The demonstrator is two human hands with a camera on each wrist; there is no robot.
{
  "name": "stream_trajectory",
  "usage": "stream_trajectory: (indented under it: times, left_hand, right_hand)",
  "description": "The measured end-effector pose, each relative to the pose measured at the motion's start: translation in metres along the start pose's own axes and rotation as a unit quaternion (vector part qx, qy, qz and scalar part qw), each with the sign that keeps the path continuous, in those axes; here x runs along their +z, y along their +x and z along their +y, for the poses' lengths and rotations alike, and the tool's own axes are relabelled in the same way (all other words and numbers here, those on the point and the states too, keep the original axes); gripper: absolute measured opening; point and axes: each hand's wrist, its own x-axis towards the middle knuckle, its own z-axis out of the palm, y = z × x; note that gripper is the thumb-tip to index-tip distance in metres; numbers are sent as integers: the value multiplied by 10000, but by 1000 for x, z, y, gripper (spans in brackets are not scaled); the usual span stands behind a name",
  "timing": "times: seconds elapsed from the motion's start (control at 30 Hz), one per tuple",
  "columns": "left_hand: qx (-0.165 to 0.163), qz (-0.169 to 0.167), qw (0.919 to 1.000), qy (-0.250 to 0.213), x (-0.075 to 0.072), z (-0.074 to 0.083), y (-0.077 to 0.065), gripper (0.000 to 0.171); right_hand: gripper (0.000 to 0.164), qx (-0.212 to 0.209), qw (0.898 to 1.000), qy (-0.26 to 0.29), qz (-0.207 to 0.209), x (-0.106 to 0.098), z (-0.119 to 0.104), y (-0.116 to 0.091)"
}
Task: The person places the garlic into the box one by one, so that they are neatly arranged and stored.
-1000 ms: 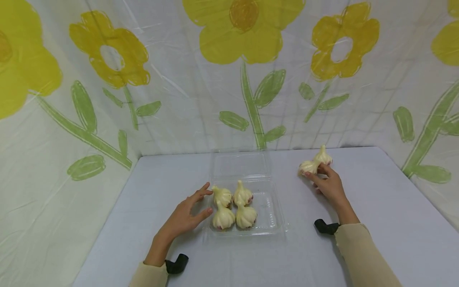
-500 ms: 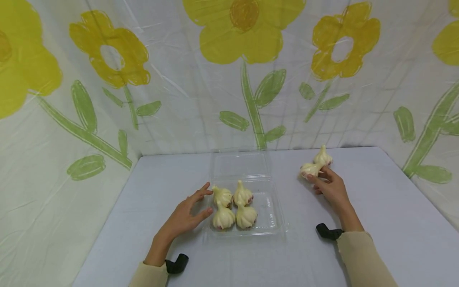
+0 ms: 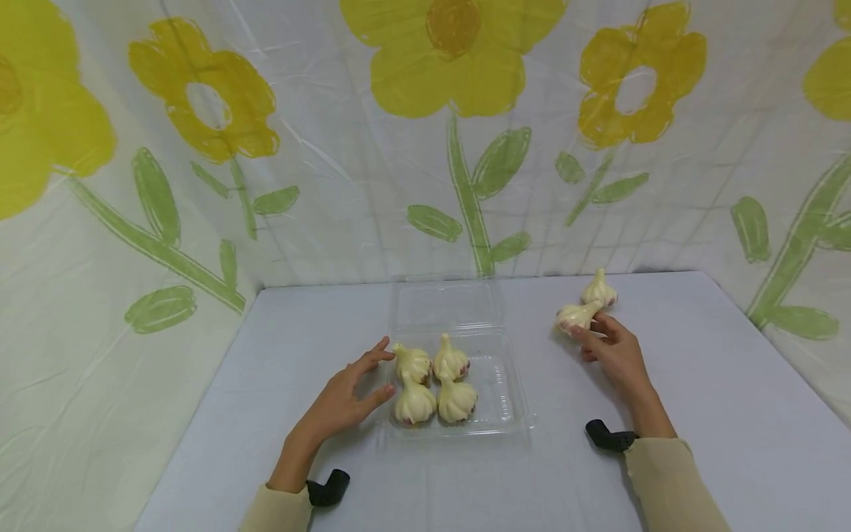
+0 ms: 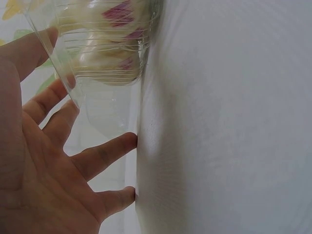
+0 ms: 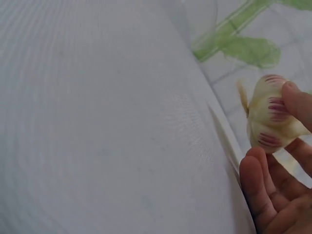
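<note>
My right hand (image 3: 618, 358) pinches a garlic bulb (image 3: 575, 316) between thumb and fingers at the right of the table. In the right wrist view this bulb (image 5: 270, 112) shows purple streaks and a dry root tuft. Just behind it stands another garlic bulb (image 3: 600, 288). My left hand (image 3: 346, 395) has its fingers spread at the left side of a clear plastic clamshell box (image 3: 495, 391). In the left wrist view its fingertips (image 4: 70, 80) are at the box's rim, and two lower fingers meet the tablecloth. Several garlic bulbs (image 3: 456, 401) fill the box's left and middle.
The box's clear lid (image 3: 447, 304) lies folded back toward the rear edge. A white cloth covers the table (image 3: 299, 325). Behind it hangs a curtain (image 3: 319, 207) printed with yellow flowers. A black wrist camera (image 3: 328, 488) sits on each forearm.
The pinched garlic bulb has shifted slightly right and tipped, its stem now pointing up to the right. My right hand has drawn a little toward me. The left hand stays put.
</note>
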Motion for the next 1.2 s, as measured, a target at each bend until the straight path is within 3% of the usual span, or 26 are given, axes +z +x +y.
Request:
stream_trajectory:
  times: [0.37, 0.8, 1.2]
  left_hand:
    - [3, 15, 10000, 1, 0, 0, 1, 49]
    - [-35, -4, 10000, -33, 0, 0, 1, 49]
    - [-68, 5, 10000, -49, 0, 0, 0, 49]
  right_hand:
    - [58, -363, 9988, -262, -176, 4, -11, -5]
    - [41, -907, 9949, 48, -449, 15, -27, -9]
    - [46, -1305, 9896, -302, -530, 30, -45, -15]
